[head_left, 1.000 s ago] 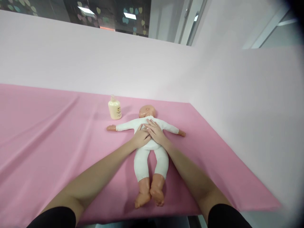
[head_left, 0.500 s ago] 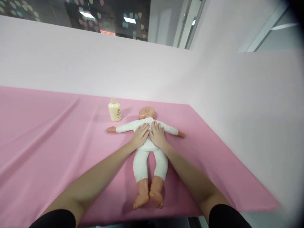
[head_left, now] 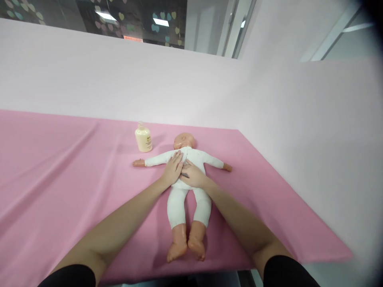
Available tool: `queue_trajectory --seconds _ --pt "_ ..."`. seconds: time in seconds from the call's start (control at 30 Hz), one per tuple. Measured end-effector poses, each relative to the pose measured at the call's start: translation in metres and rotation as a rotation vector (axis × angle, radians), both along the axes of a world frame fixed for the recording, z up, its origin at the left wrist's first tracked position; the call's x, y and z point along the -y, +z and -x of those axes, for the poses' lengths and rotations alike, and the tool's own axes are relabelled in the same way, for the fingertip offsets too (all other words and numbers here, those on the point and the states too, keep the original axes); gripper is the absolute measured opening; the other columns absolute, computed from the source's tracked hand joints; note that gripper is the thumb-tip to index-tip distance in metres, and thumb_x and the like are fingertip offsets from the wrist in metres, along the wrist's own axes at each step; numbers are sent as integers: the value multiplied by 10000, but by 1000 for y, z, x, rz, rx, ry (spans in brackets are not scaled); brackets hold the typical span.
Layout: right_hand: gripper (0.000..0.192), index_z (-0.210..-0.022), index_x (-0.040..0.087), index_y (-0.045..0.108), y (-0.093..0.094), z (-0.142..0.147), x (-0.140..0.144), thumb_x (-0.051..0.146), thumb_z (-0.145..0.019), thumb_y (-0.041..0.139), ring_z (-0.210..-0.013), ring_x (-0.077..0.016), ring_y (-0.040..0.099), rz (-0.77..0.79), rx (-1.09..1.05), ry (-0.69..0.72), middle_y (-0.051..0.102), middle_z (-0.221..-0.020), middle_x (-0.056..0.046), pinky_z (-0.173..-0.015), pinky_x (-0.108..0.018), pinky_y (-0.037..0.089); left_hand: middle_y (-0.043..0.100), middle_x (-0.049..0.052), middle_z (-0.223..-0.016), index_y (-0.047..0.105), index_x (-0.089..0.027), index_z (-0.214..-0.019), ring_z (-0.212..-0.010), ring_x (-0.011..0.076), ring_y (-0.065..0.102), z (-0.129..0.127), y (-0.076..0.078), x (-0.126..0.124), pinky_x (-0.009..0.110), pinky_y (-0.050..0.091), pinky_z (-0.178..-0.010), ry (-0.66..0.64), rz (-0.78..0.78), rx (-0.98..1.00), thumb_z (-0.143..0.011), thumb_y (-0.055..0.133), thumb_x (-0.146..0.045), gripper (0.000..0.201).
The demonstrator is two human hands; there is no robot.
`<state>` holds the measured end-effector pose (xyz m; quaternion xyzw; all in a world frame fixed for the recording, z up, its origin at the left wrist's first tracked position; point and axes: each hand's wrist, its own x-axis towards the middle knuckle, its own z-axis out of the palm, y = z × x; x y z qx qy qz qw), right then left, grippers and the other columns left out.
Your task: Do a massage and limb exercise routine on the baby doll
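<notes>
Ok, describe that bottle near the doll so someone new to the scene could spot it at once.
Start from the pink cloth covering the table, and find the baby doll in white lying on its back, with the left hand and the right hand on its chest. Just beyond the doll's outstretched arm, to the left of its head, stands the bottle: small, cream-yellow, upright, the only container on the cloth.

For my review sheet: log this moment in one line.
left hand: flat on doll chest | right hand: on doll belly | bottle: upright beside doll head | cloth: pink
</notes>
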<state>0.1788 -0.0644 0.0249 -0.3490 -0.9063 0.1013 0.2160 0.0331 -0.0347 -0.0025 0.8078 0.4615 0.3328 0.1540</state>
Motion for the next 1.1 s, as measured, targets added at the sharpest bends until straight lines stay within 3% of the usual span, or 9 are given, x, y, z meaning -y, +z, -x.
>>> queue_trajectory --seconds 0.13,0.23,0.37,0.53,0.73,0.87,0.97,1.1 --pt "219 -717 171 667 -2 -6 -9 155 -845 491 -796 -147 629 116 -157 72 703 -781 -13 -1130 -438 182 274 118 -1512 363 -114 -1397 -1422 226 177 1 -1 -1 459 182 -1151 -5 -8 -17 -958 238 -302 494" --pt "269 -644 178 655 -4 -8 -12 176 -846 478 -608 -114 601 251 -296 84 672 -630 35 -1141 -423 178 244 122 -1522 336 -122 -1408 -1424 241 163 1 -2 -2 479 185 -1142 -15 -14 -43 -959 249 -312 496" --pt "331 -562 189 623 -5 -8 -13 246 -844 460 -616 -118 628 400 -448 121 691 -621 31 -1156 -398 160 208 121 -1534 298 -124 -1426 -1428 251 140 1 -2 -3 486 176 -1141 -13 -1 -91 -953 268 -313 510" --pt "428 -446 220 437 -4 -10 -12 371 -846 462 -530 -120 586 493 -590 108 580 -443 50 -1133 -385 215 201 131 -1534 295 -92 -1428 -1429 252 134 -1 3 -1 467 166 -1150 2 30 -117 -952 266 -319 529" --pt "470 -455 219 399 -3 -11 -12 472 -842 483 -455 -92 446 494 -614 61 400 -373 87 -1053 -352 319 190 149 -1534 290 -86 -1432 -1426 274 134 0 7 1 483 156 -1148 -15 37 -126 -920 325 -314 561" --pt "453 -488 203 389 -3 -11 -11 452 -859 464 -452 -80 364 500 -571 -3 369 -429 83 -784 -284 439 198 149 -1532 294 -117 -1433 -1424 282 142 1 5 0 521 173 -1133 -29 11 -114 -886 366 -278 574" --pt "412 -523 187 431 -4 -10 -10 406 -872 443 -503 -86 396 458 -511 -42 423 -507 58 -603 -236 383 198 145 -1532 289 -132 -1436 -1424 284 142 2 2 -1 528 178 -1130 -39 -4 -110 -861 390 -252 596" --pt "322 -612 179 502 -7 -10 -11 327 -883 410 -547 -97 413 337 -443 -102 470 -579 42 -560 -230 344 193 141 -1534 292 -120 -1433 -1424 286 144 2 2 -1 520 178 -1132 -35 -13 -116 -868 382 -255 588"
